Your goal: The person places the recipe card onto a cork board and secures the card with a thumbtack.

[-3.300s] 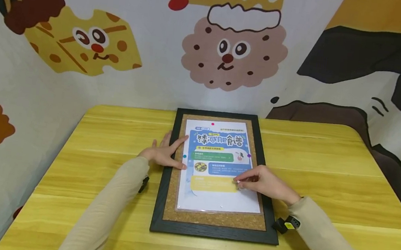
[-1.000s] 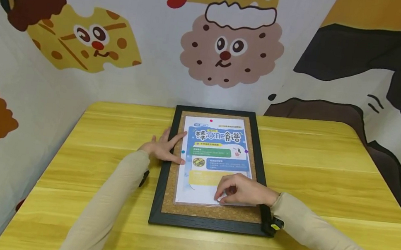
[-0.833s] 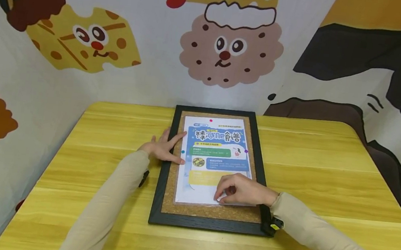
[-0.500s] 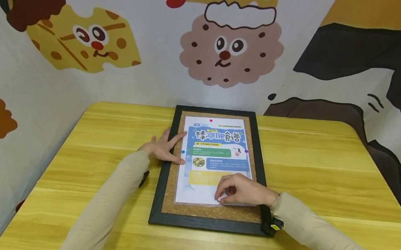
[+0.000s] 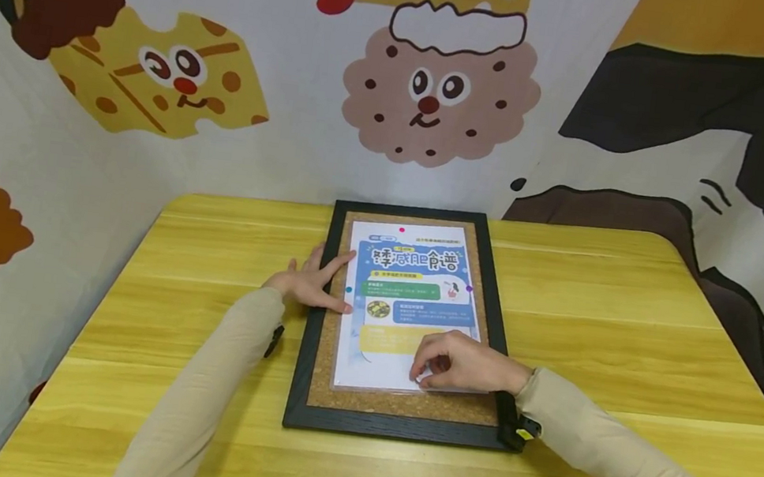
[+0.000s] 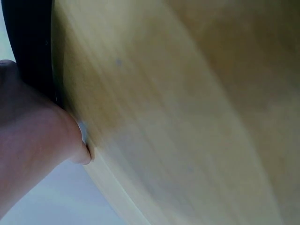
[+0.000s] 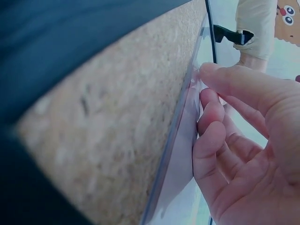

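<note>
A black-framed cork board lies on the table with a laminated printed sheet on it. My left hand spreads over the board's left side, index finger and thumb on the sheet's left edge. In the left wrist view, part of that hand shows beside the black frame. My right hand bends over the sheet's lower edge, thumb and index finger pinching a small white pushpin, mostly hidden by the fingertips. In the right wrist view, the right hand has its other fingers curled beside the sheet.
A pink pin sits at the sheet's top, a teal pin at its left edge and a purple pin at its right. The yellow wooden table meets a cartoon-printed cloth behind.
Since the earliest frame, my right hand has moved down and slightly left with the pushpin, to the sheet's bottom edge. Over the last second it has barely moved. My left hand stays put.
</note>
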`<state>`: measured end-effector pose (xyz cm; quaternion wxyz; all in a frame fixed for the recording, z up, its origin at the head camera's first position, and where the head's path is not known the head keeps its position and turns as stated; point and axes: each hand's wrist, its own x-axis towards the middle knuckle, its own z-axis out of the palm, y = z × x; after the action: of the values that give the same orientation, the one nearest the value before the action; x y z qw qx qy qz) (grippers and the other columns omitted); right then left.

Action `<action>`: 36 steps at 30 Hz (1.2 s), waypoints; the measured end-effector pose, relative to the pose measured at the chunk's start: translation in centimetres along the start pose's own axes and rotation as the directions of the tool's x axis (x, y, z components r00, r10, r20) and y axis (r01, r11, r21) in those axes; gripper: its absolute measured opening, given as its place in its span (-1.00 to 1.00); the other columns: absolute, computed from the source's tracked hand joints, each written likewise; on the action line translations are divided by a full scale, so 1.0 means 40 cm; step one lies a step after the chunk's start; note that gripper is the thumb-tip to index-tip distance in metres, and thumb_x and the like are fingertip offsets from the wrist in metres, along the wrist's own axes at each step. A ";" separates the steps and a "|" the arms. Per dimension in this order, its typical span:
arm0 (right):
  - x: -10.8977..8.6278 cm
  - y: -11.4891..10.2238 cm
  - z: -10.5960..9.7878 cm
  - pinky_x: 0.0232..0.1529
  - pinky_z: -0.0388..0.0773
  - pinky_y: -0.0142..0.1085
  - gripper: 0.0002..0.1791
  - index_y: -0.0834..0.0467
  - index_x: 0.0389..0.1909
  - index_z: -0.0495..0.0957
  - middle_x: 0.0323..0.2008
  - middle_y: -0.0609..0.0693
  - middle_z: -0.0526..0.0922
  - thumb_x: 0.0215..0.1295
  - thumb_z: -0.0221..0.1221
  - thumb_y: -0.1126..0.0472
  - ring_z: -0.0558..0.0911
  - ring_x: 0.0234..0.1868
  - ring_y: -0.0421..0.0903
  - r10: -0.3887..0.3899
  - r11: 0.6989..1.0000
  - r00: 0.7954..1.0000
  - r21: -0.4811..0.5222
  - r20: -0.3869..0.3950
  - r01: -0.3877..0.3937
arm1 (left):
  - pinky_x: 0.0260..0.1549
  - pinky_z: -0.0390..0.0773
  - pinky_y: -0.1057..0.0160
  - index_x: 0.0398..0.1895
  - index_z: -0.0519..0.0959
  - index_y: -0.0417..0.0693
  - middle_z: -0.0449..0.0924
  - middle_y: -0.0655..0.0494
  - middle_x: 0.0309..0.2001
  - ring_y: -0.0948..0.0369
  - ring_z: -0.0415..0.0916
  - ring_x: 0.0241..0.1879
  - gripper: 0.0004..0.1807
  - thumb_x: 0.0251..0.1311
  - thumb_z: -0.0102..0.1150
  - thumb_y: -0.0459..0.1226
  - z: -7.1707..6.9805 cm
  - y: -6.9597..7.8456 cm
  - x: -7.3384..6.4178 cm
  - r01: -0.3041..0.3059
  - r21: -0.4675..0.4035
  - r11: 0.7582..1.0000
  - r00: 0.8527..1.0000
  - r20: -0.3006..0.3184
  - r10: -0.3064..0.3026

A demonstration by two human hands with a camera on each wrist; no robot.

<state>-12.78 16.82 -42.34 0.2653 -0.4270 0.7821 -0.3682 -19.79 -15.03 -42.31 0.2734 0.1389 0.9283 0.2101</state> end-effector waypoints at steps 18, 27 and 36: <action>0.000 0.006 0.005 -0.45 0.46 -0.41 -0.89 0.00 -0.25 0.72 -0.37 -0.19 0.65 0.23 0.31 0.26 0.50 -0.45 -0.25 -0.008 1.000 1.000 0.025 -0.004 0.009 | 0.27 -0.50 -0.29 0.55 -0.34 0.31 -0.68 -0.25 0.46 -0.08 -0.69 0.44 0.19 0.02 0.24 0.25 -0.001 0.003 -0.004 -0.001 -0.009 1.000 1.000 0.001 0.001; 0.003 0.017 0.005 -0.39 0.48 -0.38 -0.90 0.07 -0.30 0.68 -0.30 -0.09 0.62 0.22 0.29 0.33 0.49 -0.41 -0.20 -0.012 0.995 1.000 0.094 -0.011 0.013 | 0.27 -0.51 -0.28 0.55 -0.35 0.31 -0.69 -0.24 0.46 -0.06 -0.70 0.44 0.19 0.03 0.23 0.26 0.002 -0.002 0.000 -0.008 -0.011 1.000 1.000 0.004 0.008; 0.009 0.012 0.003 -0.39 0.46 -0.39 -0.85 0.05 -0.33 0.71 -0.31 -0.12 0.61 0.18 0.30 0.38 0.48 -0.41 -0.20 0.022 0.996 1.000 0.087 -0.008 -0.022 | 0.27 -0.51 -0.28 0.55 -0.35 0.31 -0.69 -0.24 0.46 -0.07 -0.70 0.43 0.20 0.02 0.24 0.26 0.003 -0.003 -0.001 -0.002 -0.015 1.000 1.000 0.001 0.002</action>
<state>-13.10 16.66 -42.81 0.2842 -0.4047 0.7711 -0.4011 -19.73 -15.11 -42.44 0.2747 0.1379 0.9264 0.2173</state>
